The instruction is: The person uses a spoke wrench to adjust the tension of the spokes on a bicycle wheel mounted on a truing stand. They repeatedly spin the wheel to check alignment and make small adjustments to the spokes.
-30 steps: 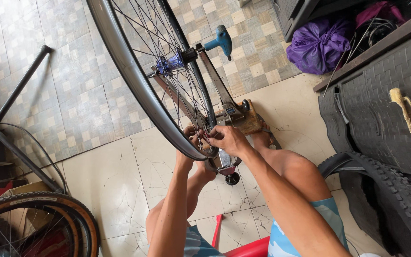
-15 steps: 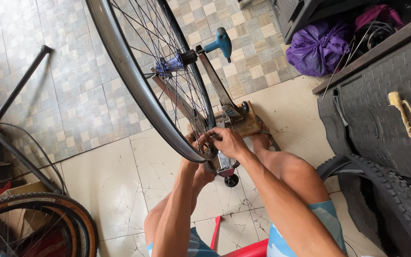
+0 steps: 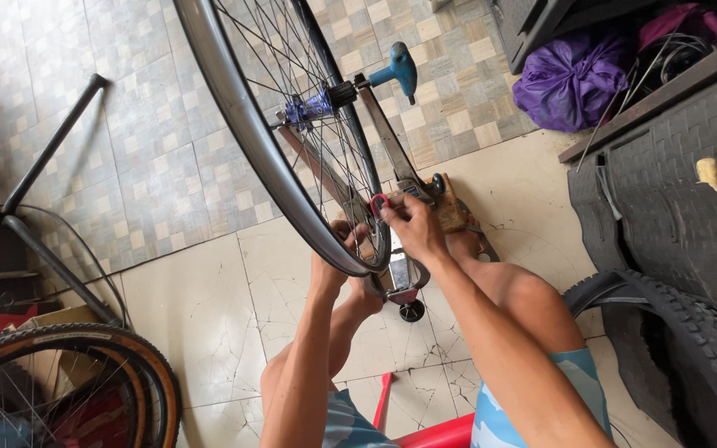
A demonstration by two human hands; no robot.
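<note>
Right hand [image 3: 408, 226]: fingers pinched on a small red spoke key [image 3: 378, 202], seated at the inner side of the rim [image 3: 234, 116] where a spoke meets it. Grip narrow, fingertips only. Left hand [image 3: 343, 249]: curled around the near edge of the rim just left of the right hand, steadying it; the exact closure of its fingers is hidden behind the rim.

The bicycle wheel [image 3: 292, 124] stands upright in a truing stand [image 3: 400, 274]. The stand's arms run up to the blue hub [image 3: 307, 106], with a blue-handled knob [image 3: 400, 68] at the axle on the far side. The stand's base sits on the cracked tile floor [image 3: 201, 290] between the person's knees.

Risks, as judged:
- The key is small and held by fingertips. If it is not fully seated on the nipple, it could slip and round the nipple's flats.
- Over-turning one spoke could pull the rim out of true or overstress the spoke.
- The left-hand fingers lie close to the spokes. If the wheel rotates, they could be pinched.
- The stand seems only braced by the legs. A hard twist may rock it.

Surroundings: a knobby tyre [image 3: 690, 357] near right, a purple bag [image 3: 570, 79] far right, a tan-walled wheel [image 3: 68, 390] near left, a black frame tube [image 3: 51, 149] far left.
</note>
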